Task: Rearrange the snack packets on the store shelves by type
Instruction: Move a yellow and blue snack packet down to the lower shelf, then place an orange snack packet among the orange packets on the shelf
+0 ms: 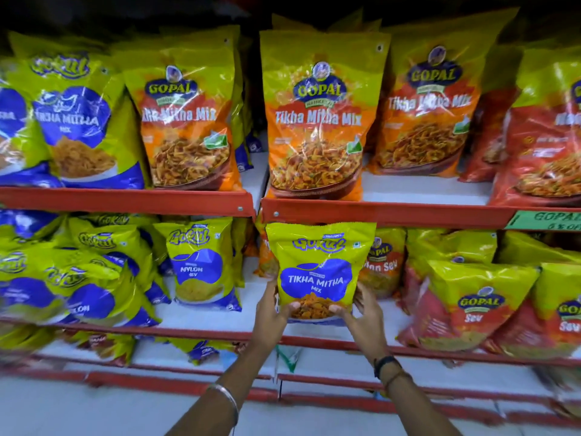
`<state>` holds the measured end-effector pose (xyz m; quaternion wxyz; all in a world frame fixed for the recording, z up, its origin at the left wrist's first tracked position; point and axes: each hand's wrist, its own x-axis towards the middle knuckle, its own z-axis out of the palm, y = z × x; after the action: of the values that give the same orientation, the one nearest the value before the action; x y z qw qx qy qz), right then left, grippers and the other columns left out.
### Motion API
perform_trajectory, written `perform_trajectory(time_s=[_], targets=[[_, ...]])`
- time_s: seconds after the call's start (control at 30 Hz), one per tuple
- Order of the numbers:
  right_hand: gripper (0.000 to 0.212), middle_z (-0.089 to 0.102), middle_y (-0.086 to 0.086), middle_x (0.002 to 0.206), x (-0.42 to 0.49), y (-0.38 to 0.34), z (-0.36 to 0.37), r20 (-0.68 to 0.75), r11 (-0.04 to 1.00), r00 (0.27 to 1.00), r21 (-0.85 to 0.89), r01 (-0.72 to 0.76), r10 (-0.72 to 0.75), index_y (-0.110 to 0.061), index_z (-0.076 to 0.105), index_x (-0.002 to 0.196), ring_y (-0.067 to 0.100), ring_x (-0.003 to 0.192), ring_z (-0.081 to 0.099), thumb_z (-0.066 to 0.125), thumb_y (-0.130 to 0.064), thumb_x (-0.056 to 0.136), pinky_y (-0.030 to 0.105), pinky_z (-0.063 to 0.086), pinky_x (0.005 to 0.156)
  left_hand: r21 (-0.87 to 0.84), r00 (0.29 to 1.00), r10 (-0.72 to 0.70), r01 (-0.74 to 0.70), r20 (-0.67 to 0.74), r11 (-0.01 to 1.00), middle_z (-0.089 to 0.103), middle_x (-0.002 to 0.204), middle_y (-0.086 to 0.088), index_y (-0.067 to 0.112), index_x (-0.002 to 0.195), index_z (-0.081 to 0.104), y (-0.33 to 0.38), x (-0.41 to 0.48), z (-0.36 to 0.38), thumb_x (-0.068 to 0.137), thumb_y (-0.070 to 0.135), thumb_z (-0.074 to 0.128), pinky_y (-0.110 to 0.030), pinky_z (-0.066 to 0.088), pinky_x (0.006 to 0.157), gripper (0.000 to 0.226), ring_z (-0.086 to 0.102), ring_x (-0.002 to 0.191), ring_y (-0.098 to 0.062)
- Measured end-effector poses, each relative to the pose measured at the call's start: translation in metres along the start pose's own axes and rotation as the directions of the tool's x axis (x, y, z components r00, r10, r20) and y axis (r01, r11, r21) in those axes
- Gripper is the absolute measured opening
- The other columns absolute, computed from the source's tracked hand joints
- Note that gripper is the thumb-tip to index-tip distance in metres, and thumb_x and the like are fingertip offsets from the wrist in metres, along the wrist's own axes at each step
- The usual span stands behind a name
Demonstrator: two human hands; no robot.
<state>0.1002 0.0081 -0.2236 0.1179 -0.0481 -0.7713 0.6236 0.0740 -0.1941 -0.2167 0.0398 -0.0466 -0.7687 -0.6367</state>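
Note:
A green and blue Gokul Tikha Mitha Mix packet (317, 265) is held upright in front of the middle shelf. My left hand (271, 306) grips its lower left corner and my right hand (361, 313) grips its lower right corner, thumbs on the front. On the top shelf stand three orange Gopal Tikha Mitha Mix packets (316, 121) and, at far left, larger blue Gokul Tikha Mitha Mix packets (78, 121). A Gokul Nylon Sev packet (202, 265) stands on the middle shelf to the left of my hands.
Red shelf rails (377, 212) edge each level. Red Gopal Sev packets (468, 306) fill the middle shelf's right side; an orange Nylon Sev packet (382, 262) sits behind the held packet. Bare white shelf (220, 319) shows between the Nylon Sev packet and my hands.

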Motion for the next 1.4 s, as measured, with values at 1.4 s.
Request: perform_trajectory(time_s=[1.4], targets=[[0.069,0.059,-0.005,0.117,0.114,-0.265,0.191,0.008,0.932,0.954,-0.213,0.295,-0.300,-0.012,0.045,0.135,0.015,0.112,0.057,0.073,-0.040,0.079,0.024,0.041,0.085,0.090,0.980,0.123,-0.110,-0.158,0.990,0.061,0.112,-0.003,0.012,0.122,0.046,0.159,0.160,-0.235,0.080,0.034,0.071,-0.033,0.050,0.084,0.053,0.060,0.105,-0.021]])
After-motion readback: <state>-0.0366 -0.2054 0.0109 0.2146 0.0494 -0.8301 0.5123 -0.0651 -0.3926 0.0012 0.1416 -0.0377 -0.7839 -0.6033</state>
